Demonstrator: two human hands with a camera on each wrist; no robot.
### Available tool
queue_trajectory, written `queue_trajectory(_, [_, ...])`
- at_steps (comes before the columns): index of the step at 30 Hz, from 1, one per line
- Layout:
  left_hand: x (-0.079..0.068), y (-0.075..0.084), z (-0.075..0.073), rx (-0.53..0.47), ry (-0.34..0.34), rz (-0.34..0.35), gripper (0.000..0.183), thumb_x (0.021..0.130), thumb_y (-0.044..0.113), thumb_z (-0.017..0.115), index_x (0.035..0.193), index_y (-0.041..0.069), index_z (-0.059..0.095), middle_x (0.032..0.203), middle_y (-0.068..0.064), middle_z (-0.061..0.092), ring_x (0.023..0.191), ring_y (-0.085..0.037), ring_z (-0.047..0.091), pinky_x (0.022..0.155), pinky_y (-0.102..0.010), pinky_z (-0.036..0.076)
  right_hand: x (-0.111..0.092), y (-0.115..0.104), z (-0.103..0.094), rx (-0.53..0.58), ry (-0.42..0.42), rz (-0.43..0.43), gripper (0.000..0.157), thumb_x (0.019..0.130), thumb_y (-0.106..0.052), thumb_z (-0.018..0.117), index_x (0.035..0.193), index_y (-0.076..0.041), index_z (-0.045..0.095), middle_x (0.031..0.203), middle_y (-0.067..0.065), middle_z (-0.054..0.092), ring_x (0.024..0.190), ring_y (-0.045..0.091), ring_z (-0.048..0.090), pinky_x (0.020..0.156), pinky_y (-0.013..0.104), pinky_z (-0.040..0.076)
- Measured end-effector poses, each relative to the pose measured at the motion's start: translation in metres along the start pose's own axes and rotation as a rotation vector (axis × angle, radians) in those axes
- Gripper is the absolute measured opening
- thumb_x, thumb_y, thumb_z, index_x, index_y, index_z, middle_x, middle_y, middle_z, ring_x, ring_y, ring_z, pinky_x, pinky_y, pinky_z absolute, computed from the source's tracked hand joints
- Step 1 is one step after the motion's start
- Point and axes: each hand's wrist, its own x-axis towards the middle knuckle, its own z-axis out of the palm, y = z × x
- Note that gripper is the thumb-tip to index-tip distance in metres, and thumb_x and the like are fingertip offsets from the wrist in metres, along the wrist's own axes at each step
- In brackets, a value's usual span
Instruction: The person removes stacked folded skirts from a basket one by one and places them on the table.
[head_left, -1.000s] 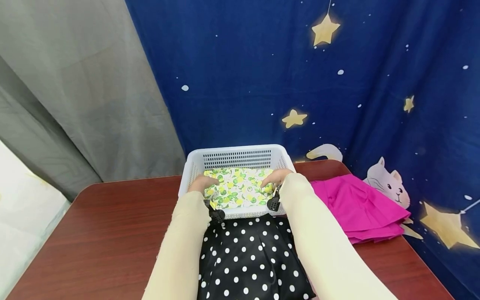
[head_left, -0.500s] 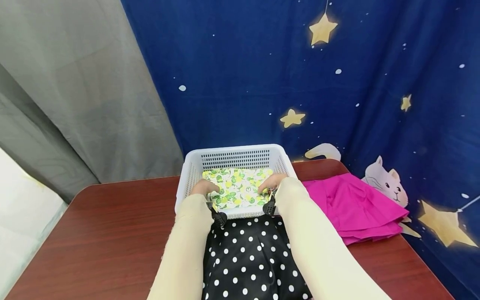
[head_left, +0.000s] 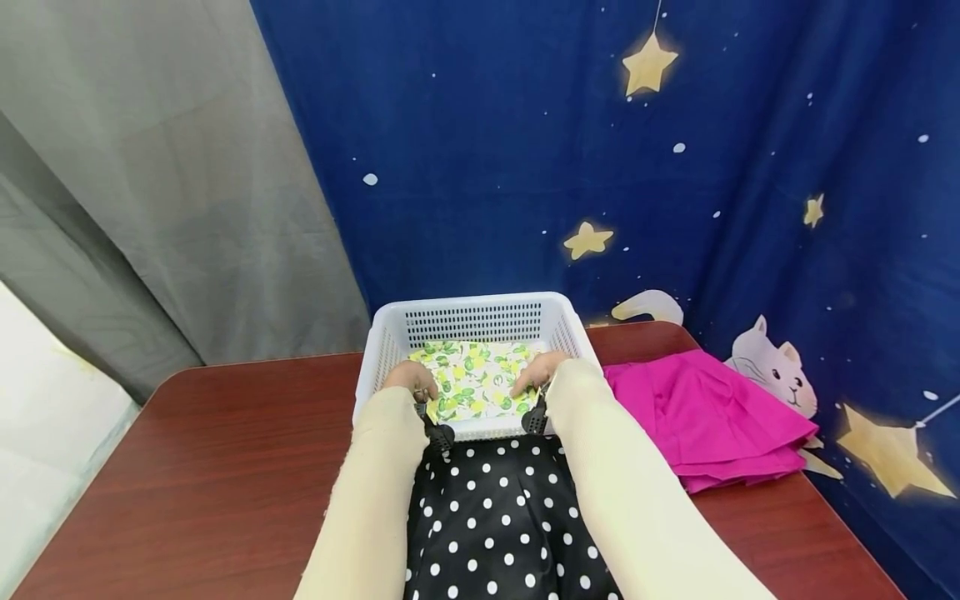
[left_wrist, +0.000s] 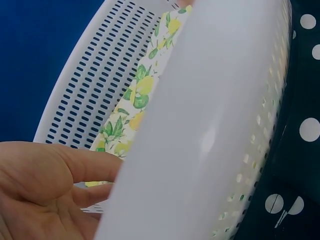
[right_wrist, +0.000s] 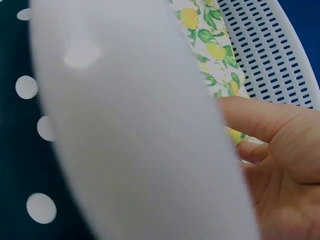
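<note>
A folded white cloth (head_left: pixel 476 379) with a yellow lemon and green leaf print lies inside a white plastic basket (head_left: pixel 472 313) with slotted walls. At its left side, my left hand (head_left: pixel 412 377) grips the edge, thumb over the top and fingers lower down. My right hand (head_left: pixel 538 372) holds the opposite edge in the same way. In the left wrist view the basket's near rim (left_wrist: pixel 185 120) covers the fingertips and much of the lemon-print cloth (left_wrist: pixel 142 87). The near rim (right_wrist: pixel 135 130) hides the right fingertips likewise in the right wrist view.
Black polka-dot fabric (head_left: pixel 498 517) lies right in front of the basket, between my forearms. A heap of magenta fabric (head_left: pixel 712 417) sits on the brown table (head_left: pixel 225 467) at the right. Behind hang a blue star-print curtain (head_left: pixel 480 150) and a grey curtain (head_left: pixel 180 183).
Both hands have moved slightly inward, toward each other, at the sides of the lemon-print cloth. The basket, polka-dot fabric and magenta fabric stay about where they were.
</note>
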Motion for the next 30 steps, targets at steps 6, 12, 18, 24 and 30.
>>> queue_trajectory(6, [-0.03, 0.005, 0.0, -0.113, 0.052, -0.018, 0.01, 0.085, 0.006, 0.06, 0.091, -0.001, 0.057, 0.056, 0.0, 0.04, 0.051, -0.01, 0.036, 0.056, -0.026, 0.036, 0.002, 0.0, 0.005, -0.028, 0.088, -0.002, 0.044, 0.068, -0.025, 0.079, 0.101, -0.002, 0.064, 0.102, 0.01, 0.06, 0.09, 0.02, 0.054, 0.075, 0.029, 0.046])
queue_trajectory(12, [0.003, -0.002, 0.001, -0.156, 0.129, -0.033, 0.01, 0.077, 0.002, 0.065, 0.081, -0.002, 0.056, 0.057, -0.003, 0.041, 0.047, -0.011, 0.036, 0.049, -0.026, 0.035, 0.004, 0.001, 0.007, 0.076, 0.14, -0.025, 0.026, 0.067, -0.014, 0.077, 0.086, -0.003, 0.063, 0.087, 0.007, 0.056, 0.075, 0.017, 0.052, 0.066, 0.026, 0.045])
queue_trajectory(18, [-0.004, -0.002, 0.003, -0.197, 0.197, -0.012, 0.013, 0.075, -0.002, 0.061, 0.072, 0.002, 0.05, 0.06, -0.006, 0.039, 0.051, -0.016, 0.036, 0.048, -0.028, 0.034, 0.001, 0.002, 0.005, 0.132, 0.175, -0.058, 0.025, 0.066, -0.008, 0.075, 0.084, -0.003, 0.059, 0.085, 0.006, 0.053, 0.072, 0.016, 0.049, 0.063, 0.024, 0.043])
queue_trajectory(24, [-0.029, -0.005, 0.003, -0.323, 0.187, 0.067, 0.009, 0.075, -0.003, 0.058, 0.074, 0.003, 0.051, 0.061, -0.005, 0.041, 0.049, -0.015, 0.036, 0.044, -0.025, 0.034, -0.005, 0.001, 0.0, 0.229, 0.178, -0.115, 0.02, 0.067, 0.001, 0.071, 0.082, -0.001, 0.058, 0.08, 0.005, 0.056, 0.066, 0.015, 0.053, 0.06, 0.024, 0.046])
queue_trajectory(30, [-0.031, -0.006, 0.002, -0.529, 0.161, 0.088, 0.029, 0.073, -0.008, 0.057, 0.099, 0.002, 0.054, 0.084, -0.013, 0.053, 0.062, -0.021, 0.049, 0.054, -0.029, 0.045, -0.019, -0.002, -0.006, 0.331, 0.13, -0.148, 0.035, 0.072, 0.003, 0.067, 0.106, 0.0, 0.057, 0.084, 0.01, 0.063, 0.068, 0.02, 0.061, 0.06, 0.03, 0.05])
